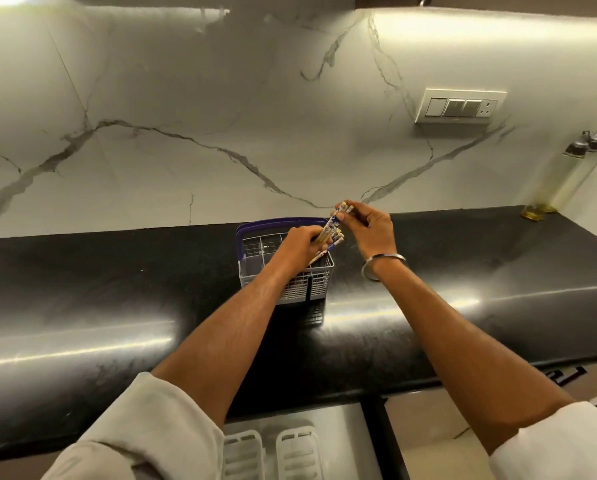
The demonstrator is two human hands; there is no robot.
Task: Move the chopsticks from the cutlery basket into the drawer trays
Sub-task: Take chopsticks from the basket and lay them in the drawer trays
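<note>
While both arms reach over black countertop (99,292), left hand (298,245) closed around bundle of chopsticks (331,230) above cutlery basket (286,268). Right hand (371,228) pinches patterned top ends of same bundle, fingers curled shut on them. Chopsticks tilted, lower ends inside basket's right compartments. Basket grey, purple handle, on counter near marble backsplash (186,116). Metal bangle (381,265) on right wrist. White drawer trays (272,452) in open drawer below counter edge, well apart from chopsticks.
</note>
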